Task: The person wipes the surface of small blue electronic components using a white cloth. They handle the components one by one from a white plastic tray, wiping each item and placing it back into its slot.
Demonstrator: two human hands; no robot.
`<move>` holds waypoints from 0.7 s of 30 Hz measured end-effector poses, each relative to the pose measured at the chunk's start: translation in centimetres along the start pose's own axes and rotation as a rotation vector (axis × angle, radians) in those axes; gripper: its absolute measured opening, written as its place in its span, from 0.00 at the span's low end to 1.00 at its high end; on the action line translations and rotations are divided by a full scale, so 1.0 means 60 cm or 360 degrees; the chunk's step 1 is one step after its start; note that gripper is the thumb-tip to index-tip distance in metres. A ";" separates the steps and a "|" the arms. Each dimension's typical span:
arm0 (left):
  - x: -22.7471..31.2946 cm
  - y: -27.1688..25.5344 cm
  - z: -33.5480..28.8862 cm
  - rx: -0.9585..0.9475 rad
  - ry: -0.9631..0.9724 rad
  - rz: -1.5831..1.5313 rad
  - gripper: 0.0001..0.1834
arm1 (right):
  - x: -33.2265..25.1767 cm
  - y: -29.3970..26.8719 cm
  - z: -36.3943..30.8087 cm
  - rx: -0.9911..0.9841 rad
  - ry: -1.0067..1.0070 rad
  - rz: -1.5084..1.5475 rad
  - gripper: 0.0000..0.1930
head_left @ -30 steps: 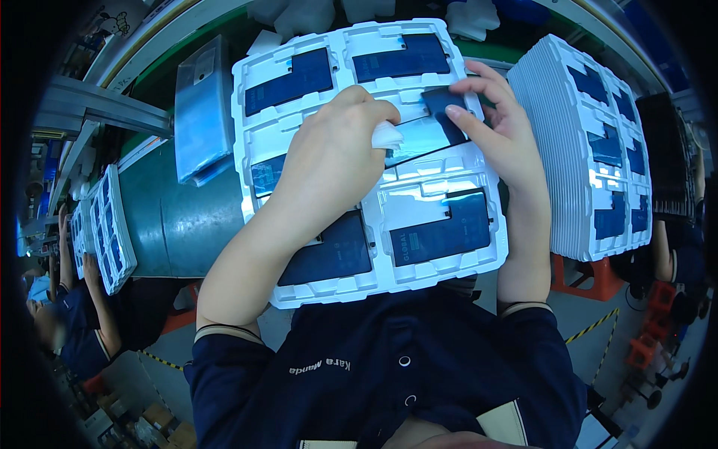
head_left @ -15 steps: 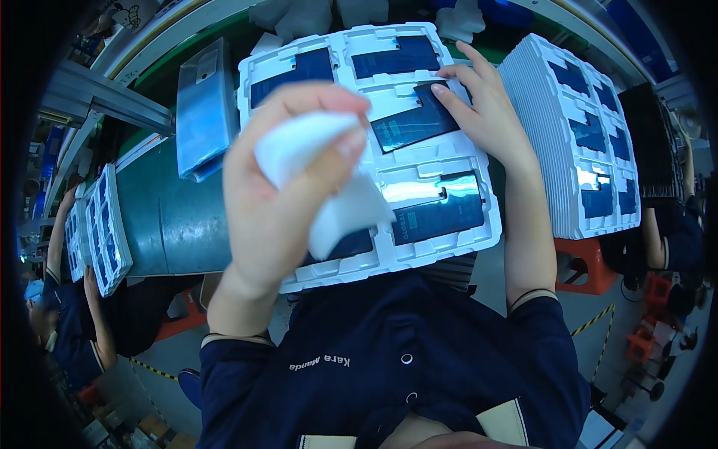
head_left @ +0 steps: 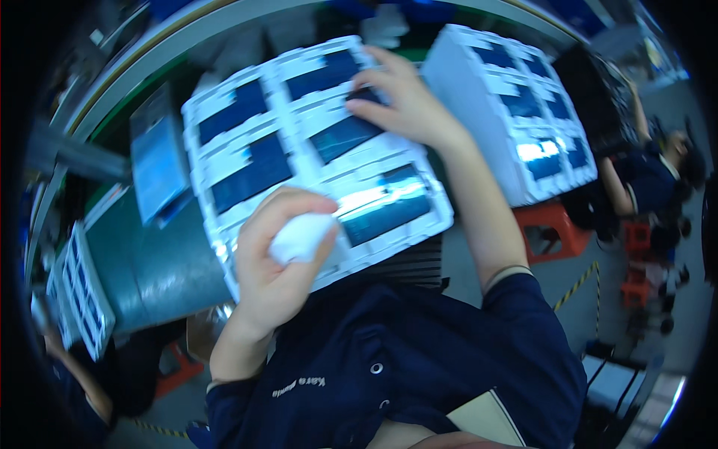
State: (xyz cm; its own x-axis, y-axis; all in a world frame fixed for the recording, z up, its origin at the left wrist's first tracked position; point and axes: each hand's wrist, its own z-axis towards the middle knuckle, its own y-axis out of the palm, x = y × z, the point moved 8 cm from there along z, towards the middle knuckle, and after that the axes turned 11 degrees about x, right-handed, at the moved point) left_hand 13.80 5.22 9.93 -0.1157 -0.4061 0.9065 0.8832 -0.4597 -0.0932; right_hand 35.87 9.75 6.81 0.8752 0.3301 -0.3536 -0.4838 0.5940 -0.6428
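A white moulded tray lies in front of me with flat, dark, L-shaped pieces that look like batteries in its compartments. My right hand has its thumb and fingers on the upper part of the middle-right battery, which sits at a slant. Over the tray's near-left part, my left hand is closed round a crumpled white cloth or soft sheet. That hand hides the near-left compartment. Shiny light falls on the near-right battery.
To the right, a tall stack of filled white trays stands by an orange stool. A blue plastic sleeve or folder lies left of my tray on the green work surface. More trays and other people are at both sides.
The view has turned, so the tray sits further left and more tilted. My left hand has dropped toward the tray's near edge with the cloth, uncovering the middle-left battery. My right hand stays on its battery.
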 end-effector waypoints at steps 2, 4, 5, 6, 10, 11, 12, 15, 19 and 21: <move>0.000 0.001 -0.003 -0.0015 -0.0058 0.0023 0.11 | -0.003 0.007 0.002 -0.0085 -0.0007 0.0097 0.14; 0.002 0.008 -0.002 -0.0031 -0.0097 -0.0012 0.11 | -0.007 0.005 0.005 -0.0126 0.0019 0.0131 0.14; 0.001 0.007 -0.003 -0.0019 -0.0128 -0.0011 0.11 | -0.009 0.005 0.007 -0.0154 0.0056 0.0138 0.15; 0.003 0.012 -0.003 -0.0033 -0.0126 -0.0029 0.11 | -0.010 0.002 0.008 -0.0183 0.0090 0.0149 0.16; 0.005 0.015 -0.003 -0.0047 -0.0141 -0.0077 0.10 | -0.011 0.011 0.009 -0.0223 0.0139 0.0059 0.19; 0.005 0.015 -0.004 -0.0048 -0.0149 -0.0093 0.10 | -0.012 0.015 0.011 -0.0232 0.0145 0.0030 0.19; 0.006 0.015 -0.004 -0.0053 -0.0137 -0.0095 0.10 | -0.011 0.018 0.013 -0.0242 0.0149 0.0000 0.20; 0.011 0.013 -0.004 -0.0069 -0.0090 -0.0097 0.10 | -0.010 0.026 0.019 -0.0246 0.0226 -0.0016 0.20; 0.010 0.011 -0.004 -0.0088 0.0040 -0.0078 0.11 | -0.019 0.017 0.030 0.0012 0.0091 -0.0072 0.18; 0.011 0.008 -0.004 -0.0103 0.0083 -0.0070 0.11 | -0.036 0.009 0.040 0.0008 0.0032 -0.0230 0.19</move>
State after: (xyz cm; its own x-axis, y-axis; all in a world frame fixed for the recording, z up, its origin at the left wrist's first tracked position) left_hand 14.05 4.51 10.39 -0.1790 -0.4243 0.8877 0.8458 -0.5272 -0.0815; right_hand 33.72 11.13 8.84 0.9355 0.2260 -0.2714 -0.3527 0.6380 -0.6845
